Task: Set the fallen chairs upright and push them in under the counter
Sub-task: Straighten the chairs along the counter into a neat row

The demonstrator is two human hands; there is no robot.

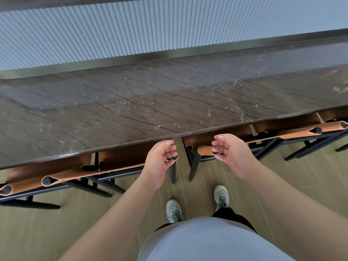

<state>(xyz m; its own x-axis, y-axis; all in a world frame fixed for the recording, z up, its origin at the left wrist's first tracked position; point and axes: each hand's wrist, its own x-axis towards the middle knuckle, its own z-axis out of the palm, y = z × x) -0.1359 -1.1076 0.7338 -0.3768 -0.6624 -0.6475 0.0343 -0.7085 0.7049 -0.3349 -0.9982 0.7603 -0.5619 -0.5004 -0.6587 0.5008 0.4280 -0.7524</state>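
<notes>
A long counter [131,110] with a dark brown veined stone top runs across the view. Two chairs with tan leather backrests and black frames stand upright with their seats under its front edge. One chair [84,175] is on my left and the other chair [293,133] is on my right. My left hand [160,161] hovers with loosely curled fingers at the black right post of the left chair. My right hand [231,155] is also loosely curled, its fingertips at the left end of the right chair's backrest. Neither hand plainly grips anything.
Further chair backs show at the far left [5,190] and far right [342,125], also under the counter. A ribbed pale panel [131,31] rises behind the counter. My feet in grey shoes [174,210] stand on a wood-look floor, in the gap between the two chairs.
</notes>
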